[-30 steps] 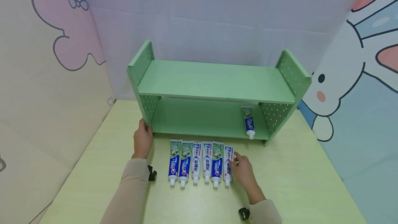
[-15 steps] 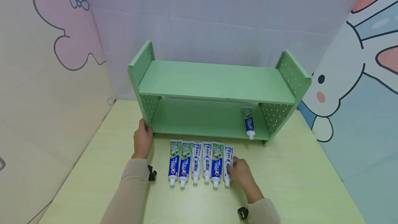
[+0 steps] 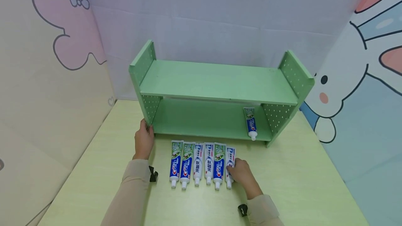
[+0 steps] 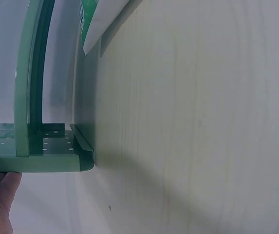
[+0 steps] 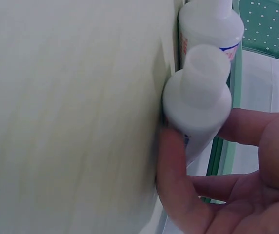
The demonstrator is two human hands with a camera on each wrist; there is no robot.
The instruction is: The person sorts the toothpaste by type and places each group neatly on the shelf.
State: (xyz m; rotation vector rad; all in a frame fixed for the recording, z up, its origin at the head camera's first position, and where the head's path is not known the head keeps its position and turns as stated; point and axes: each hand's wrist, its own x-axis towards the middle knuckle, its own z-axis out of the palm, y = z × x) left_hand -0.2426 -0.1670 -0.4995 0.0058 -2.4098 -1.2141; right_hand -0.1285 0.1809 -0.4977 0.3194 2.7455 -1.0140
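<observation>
At the right end of a row, my right hand (image 3: pixel 244 175) pinches a white toothpaste tube (image 3: pixel 230 154), thumb over its face. The right wrist view shows the thumb and fingers on either side of the tube near its white cap (image 5: pixel 205 73). My left hand (image 3: pixel 144 144) grips the lower front edge of the green shelf's left side panel (image 4: pixel 47 163), with the thumb and fingers on opposite faces. Left of the held tube lie several more toothpaste tubes, among them a blue-and-green tube (image 3: pixel 219 166) and a white tube (image 3: pixel 208 163).
A two-tier green shelf (image 3: pixel 216 81) stands behind the row on the pale wooden table (image 3: pixel 298 184). One blue-and-green tube (image 3: pixel 251 123) lies on its lower tier near the right side, cap to the front. Curtains with cartoon figures surround the table.
My right hand has slid slightly left and down along the end tube, its thumb now farther over the face. The left hand, the shelf and the tubes stay in place.
</observation>
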